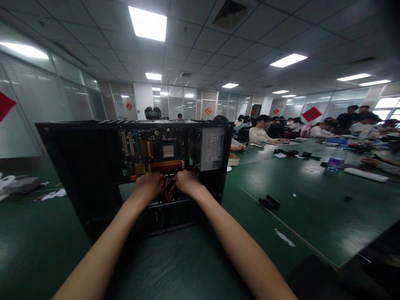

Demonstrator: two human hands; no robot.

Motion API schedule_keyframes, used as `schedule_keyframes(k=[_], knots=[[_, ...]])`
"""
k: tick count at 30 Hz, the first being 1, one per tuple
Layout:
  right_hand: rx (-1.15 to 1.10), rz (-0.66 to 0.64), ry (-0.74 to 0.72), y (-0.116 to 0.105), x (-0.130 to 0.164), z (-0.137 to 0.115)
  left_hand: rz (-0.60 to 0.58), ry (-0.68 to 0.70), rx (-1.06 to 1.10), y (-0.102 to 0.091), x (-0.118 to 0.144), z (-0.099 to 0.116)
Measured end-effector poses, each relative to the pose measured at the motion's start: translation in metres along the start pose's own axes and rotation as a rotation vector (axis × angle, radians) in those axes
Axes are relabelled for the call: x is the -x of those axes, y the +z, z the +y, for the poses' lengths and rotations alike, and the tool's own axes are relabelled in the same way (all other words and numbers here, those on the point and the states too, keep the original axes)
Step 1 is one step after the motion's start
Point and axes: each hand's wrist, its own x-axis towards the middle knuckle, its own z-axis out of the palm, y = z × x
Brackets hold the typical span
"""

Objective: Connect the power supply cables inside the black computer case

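Open computer case (87,175), black, standing on a dark green worktop (187,258), seen from the open side. Inside, at the back: circuit board (153,152) with coloured slots and a square silver chip near the middle. To the right of the board, in the upper corner of the case: grey power supply box (211,148) with a round fan grille on its left face and a white label.

Left hand (147,185) and right hand (186,181) both reaching into the case, knuckles toward the camera, just beside each other at the lower edge of the board. Fingers curled inward on both; fingertips hidden behind the backs of the hands, so not possible to tell how tightly closed or what exactly is gripped. Bundle of red, yellow and black wires (168,189) emerging between and just below the two hands, touching or very near both.

On the worktop right of the case: small black parts (268,202) lying loose, well apart from the hands. Farther right: water bottle (336,158) and a long white bar (365,175). At the far left: crumpled white wrapping (18,185).

Background: other people seated along the far side of the worktop, ceiling light panels, glass partitions with red diamond-shaped signs (311,113).
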Motion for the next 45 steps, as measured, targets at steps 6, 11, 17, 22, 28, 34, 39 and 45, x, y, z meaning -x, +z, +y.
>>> schedule_keyframes(k=[6,11,17,22,28,34,39,45], knots=[[-0.015,-0.013,0.005,-0.002,0.001,-0.001,0.054,-0.049,0.097,-0.007,0.012,-0.004],[-0.013,0.005,-0.003,0.000,0.000,0.000,0.006,0.088,-0.078,-0.010,0.024,0.015],[-0.034,0.036,0.015,0.002,0.001,0.001,-0.031,0.063,0.018,-0.003,0.025,0.022],[-0.174,0.081,0.009,0.002,0.002,0.003,-0.057,0.069,0.142,0.001,0.023,0.014],[-1.139,0.094,-0.033,-0.015,0.003,-0.012,0.130,0.082,0.749,-0.011,0.022,0.028],[-1.950,0.074,0.067,-0.066,0.014,-0.047,0.517,0.142,0.913,-0.058,0.041,0.052],[-2.293,0.039,0.180,-0.092,0.026,-0.064,0.587,0.286,0.795,-0.077,0.054,0.050],[-2.411,0.274,0.200,-0.097,0.038,-0.055,0.545,0.178,0.865,-0.066,0.050,0.063]])
